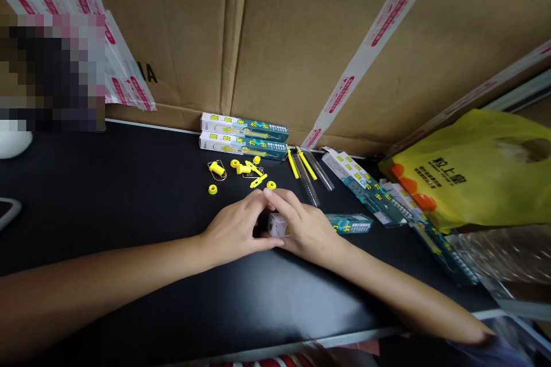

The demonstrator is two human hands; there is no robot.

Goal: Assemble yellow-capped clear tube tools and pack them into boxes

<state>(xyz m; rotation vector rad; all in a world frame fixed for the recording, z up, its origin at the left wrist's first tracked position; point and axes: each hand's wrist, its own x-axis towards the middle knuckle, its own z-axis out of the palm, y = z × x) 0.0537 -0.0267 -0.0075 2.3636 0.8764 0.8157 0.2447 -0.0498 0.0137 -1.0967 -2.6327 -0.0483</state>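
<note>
A slim, printed spring scale box [350, 223] lies sideways low over the black table. My right hand [313, 235] is wrapped over its middle, fingers bent around it. At the box's white left end, the curled thumb and fingers of my left hand [236, 222] close in and meet my right hand; part of that end is hidden by both hands. Just beyond my fingers lie yellow plastic rings [271, 185], yellow plugs with metal hooks [217, 169], and a flat yellow piece [259, 180]. Clear scale tubes [306, 180] and thin yellow rods [307, 163] lie to their right.
Two matching boxes [243, 146] lie against the cardboard wall [279, 40]. More printed boxes [365, 189] lie at the right, by a yellow plastic bag [477, 172] and clear plastic packaging [503, 255]. A white rounded object [15, 140] stands at the far left.
</note>
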